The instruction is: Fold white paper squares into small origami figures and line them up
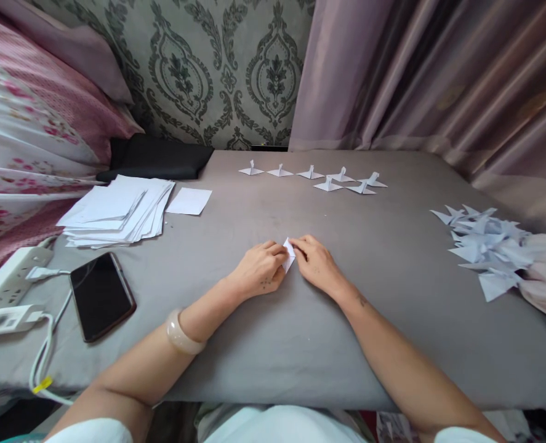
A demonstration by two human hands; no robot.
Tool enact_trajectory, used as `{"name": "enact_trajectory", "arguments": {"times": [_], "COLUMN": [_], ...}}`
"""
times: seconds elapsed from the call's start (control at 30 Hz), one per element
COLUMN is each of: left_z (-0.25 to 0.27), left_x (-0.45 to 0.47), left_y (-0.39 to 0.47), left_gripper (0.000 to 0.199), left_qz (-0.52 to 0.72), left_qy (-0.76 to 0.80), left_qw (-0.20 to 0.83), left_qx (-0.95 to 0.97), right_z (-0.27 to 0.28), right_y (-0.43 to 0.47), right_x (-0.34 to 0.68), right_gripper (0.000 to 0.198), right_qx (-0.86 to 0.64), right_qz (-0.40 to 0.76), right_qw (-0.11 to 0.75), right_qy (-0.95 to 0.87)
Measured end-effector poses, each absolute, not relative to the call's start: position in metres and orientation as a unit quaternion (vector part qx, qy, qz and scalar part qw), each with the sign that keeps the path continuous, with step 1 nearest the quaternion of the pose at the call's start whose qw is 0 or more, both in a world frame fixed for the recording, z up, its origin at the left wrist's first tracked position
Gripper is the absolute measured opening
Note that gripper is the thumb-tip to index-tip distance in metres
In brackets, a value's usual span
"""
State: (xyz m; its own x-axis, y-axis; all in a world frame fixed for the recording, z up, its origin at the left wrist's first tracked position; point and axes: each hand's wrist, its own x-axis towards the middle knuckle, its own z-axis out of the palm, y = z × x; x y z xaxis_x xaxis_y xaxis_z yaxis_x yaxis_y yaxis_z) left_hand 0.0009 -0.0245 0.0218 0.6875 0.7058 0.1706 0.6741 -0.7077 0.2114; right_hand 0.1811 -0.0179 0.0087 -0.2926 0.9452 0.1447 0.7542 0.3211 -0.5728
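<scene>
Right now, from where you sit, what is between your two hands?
A small folded white paper lies between the left hand and the right hand, with fingers of both on it, as the head view shows.

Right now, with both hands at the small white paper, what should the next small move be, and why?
I'd probably steady the small paper with the left hand and press along its edge with the right hand. Both hands already meet at it, and it looks narrow and partly folded, without the raised peaks of the folded figures farther back.
</scene>
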Motion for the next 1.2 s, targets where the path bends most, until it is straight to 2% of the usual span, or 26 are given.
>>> {"name": "enact_trajectory", "arguments": {"times": [0.07,0.23,0.43,0.6,0.7,0.8,0.93,1.0,1.1,1.2], "left_z": [0.023,0.018,0.009,0.011,0.014,0.018,0.024,0.025,0.025,0.024], "left_x": [0.004,0.013,0.018,0.023,0.027,0.025,0.018,0.018,0.022,0.026], "left_y": [-0.027,-0.029,-0.023,-0.026,-0.027,-0.023,-0.015,-0.014,-0.017,-0.023], "left_gripper": [0.024,0.036,0.034,0.027,0.027,0.024,0.025,0.025,0.026,0.026], "left_qz": [0.138,0.152,0.166,0.141,0.161,0.297,0.479,0.51,0.534,0.52], "left_qy": [0.394,0.43,0.461,0.445,0.458,0.537,0.576,0.534,0.48,0.455], "left_qw": [0.073,0.049,0.022,-0.019,0.002,0.134,0.487,0.599,0.655,0.677], "left_qx": [0.906,0.889,0.872,0.884,0.874,0.779,0.449,0.309,0.236,0.254], "right_z": [0.014,0.021,0.011,0.009,0.011,0.016,0.026,0.03,0.03,0.027], "right_y": [-0.017,-0.022,-0.019,-0.014,-0.013,-0.012,-0.016,-0.02,-0.025,-0.025], "right_x": [0.183,0.185,0.184,0.186,0.187,0.187,0.179,0.174,0.166,0.165], "right_gripper": [0.034,0.029,0.027,0.019,0.017,0.02,0.03,0.035,0.038,0.036], "right_qx": [-0.581,-0.622,-0.611,-0.614,-0.617,-0.606,-0.584,-0.565,-0.535,-0.518], "right_qz": [0.234,0.301,0.408,0.403,0.416,0.423,0.467,0.525,0.569,0.569], "right_qw": [0.247,0.235,0.308,0.365,0.386,0.428,0.471,0.453,0.441,0.458], "right_qy": [-0.74,-0.684,-0.605,-0.571,-0.545,-0.521,-0.467,-0.448,-0.443,-0.445]}}
